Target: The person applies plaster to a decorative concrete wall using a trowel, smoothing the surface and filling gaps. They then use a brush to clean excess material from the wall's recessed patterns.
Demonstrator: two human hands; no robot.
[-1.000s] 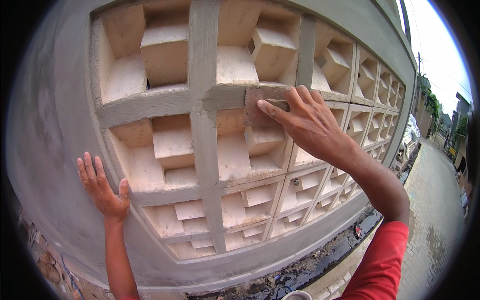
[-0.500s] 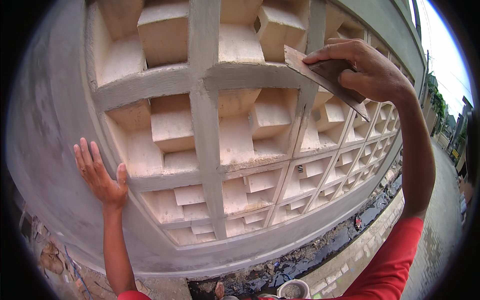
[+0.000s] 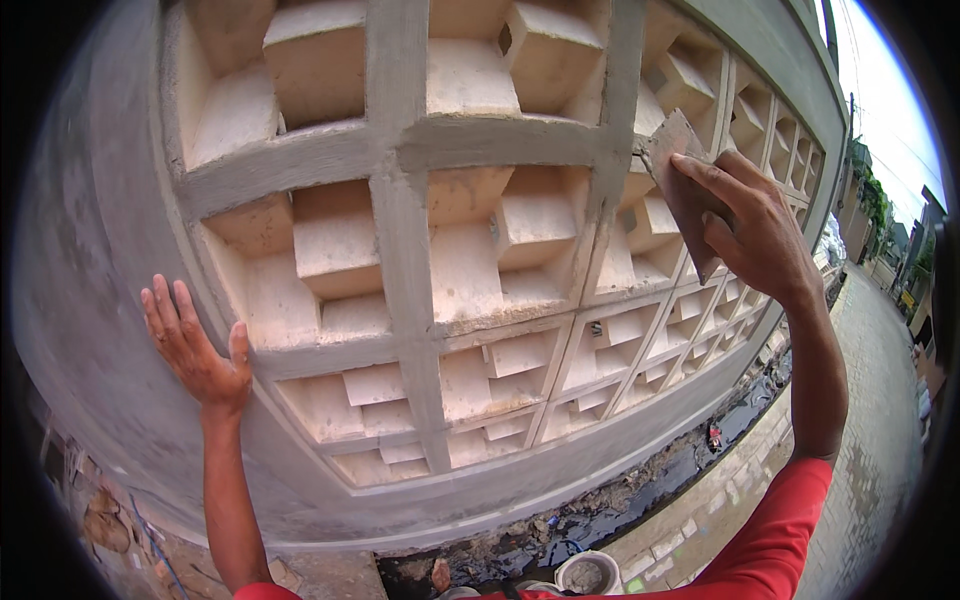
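Trowel point(image 3: 690, 200) pinched in right hand point(image 3: 765, 225), blade tilted beside vertical grey joint point(image 3: 622, 80) (contact unclear). Right arm raised, elbow bent. Left hand point(image 3: 205, 362) splayed against plastered wall point(image 3: 100, 230), 4 fingers up, thumb apart, forearm near vertical.

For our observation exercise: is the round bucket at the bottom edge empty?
The bucket isn't empty: grey material shows inside its rim. How deep, I cannot tell.
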